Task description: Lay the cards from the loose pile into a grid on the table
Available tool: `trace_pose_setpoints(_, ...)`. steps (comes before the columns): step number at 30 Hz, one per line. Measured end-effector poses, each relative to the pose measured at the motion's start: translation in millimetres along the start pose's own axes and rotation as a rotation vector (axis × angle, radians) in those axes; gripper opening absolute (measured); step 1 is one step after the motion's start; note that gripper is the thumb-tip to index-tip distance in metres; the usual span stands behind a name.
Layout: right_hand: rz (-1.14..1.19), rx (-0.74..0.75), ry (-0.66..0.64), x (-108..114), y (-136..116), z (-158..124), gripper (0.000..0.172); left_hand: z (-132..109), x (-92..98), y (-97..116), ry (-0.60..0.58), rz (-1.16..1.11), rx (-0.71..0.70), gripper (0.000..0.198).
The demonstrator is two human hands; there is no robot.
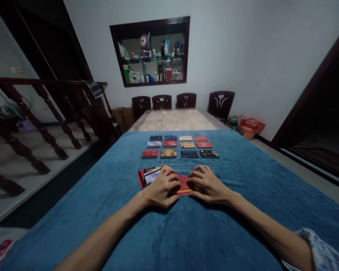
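Both my hands rest on a blue cloth [243, 180] that covers the near part of a long table. My left hand [162, 188] lies palm down with curled fingers on a loose spread of cards [148, 175]. My right hand [207, 185] lies beside it, fingers bent, and its fingertips touch a red card [184, 186] that sits between the two hands. Beyond them, several cards [180, 146] lie face up in three neat rows on the cloth, in red, blue, yellow and black.
The far part of the table [175, 119] is bare marble. Several dark wooden chairs [186, 100] stand at its far end. A stair railing [45, 109] runs along the left. A red basin [252, 126] sits on the floor at the right. A wall niche [152, 52] holds bottles and a toy.
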State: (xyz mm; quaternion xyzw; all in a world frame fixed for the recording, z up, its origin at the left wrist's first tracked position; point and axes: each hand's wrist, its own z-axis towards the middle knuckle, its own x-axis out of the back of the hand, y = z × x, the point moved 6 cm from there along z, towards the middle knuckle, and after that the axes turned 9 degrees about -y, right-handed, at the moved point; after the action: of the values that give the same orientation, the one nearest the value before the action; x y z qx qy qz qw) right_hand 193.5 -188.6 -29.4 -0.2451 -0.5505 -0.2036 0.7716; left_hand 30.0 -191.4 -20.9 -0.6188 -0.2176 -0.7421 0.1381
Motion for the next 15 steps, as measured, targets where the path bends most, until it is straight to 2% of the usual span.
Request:
trace_pose_setpoints(7, -0.001, 0.059, 0.018, -2.7, 0.6, -0.5, 0.032, -0.4, -3.1, -2.7, 0.044, 0.012, -0.029, 0.020)
trace_pose_setpoints(15, -0.054, 0.137, 0.089, 0.6, -5.2, -0.2, 0.023, -1.4, -1.4, 6.2, 0.109, 0.099, -0.134, 0.015)
